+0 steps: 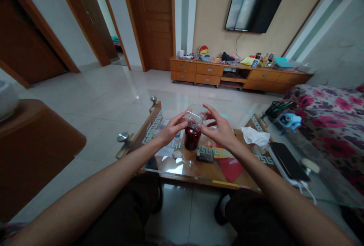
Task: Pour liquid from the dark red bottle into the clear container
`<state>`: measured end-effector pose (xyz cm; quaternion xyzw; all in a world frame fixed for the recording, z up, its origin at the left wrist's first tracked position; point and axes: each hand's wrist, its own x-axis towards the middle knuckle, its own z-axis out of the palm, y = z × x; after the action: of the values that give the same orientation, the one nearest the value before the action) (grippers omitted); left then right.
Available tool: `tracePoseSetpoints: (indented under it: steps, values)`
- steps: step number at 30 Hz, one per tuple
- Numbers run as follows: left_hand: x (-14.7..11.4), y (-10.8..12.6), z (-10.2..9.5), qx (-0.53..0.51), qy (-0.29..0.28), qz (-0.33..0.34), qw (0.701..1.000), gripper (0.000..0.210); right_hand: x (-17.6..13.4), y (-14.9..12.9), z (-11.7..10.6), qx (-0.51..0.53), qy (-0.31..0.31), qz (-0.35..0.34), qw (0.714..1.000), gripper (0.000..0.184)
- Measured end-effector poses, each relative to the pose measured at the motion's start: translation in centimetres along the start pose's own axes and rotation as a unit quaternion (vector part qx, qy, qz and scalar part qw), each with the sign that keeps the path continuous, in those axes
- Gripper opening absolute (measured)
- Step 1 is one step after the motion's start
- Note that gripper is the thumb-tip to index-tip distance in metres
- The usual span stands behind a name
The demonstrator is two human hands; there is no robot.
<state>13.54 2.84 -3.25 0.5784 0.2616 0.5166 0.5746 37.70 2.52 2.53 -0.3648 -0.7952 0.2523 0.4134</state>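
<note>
My left hand and my right hand together hold a clear plastic container, tilted, above a small glass jar filled with something dark red. The jar stands on the glass-topped coffee table right in front of me. The fingers of both hands grip the clear container's sides; its lower edge sits just over the jar's mouth. Whether anything is passing from container to jar I cannot tell.
A small dark box lies by the jar, red paper to its right. A crumpled white tissue, a black phone with white cable and a floral sofa are at right. A wooden TV cabinet lines the far wall.
</note>
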Motion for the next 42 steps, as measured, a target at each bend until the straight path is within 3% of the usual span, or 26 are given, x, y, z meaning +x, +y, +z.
tracePoseSetpoints:
  steps: [42]
  values:
    - [-0.5,0.2,0.0,0.014,-0.002,0.011,1.0,0.074,-0.2,-1.1,0.1,-0.079,0.001,-0.03,0.996,0.084]
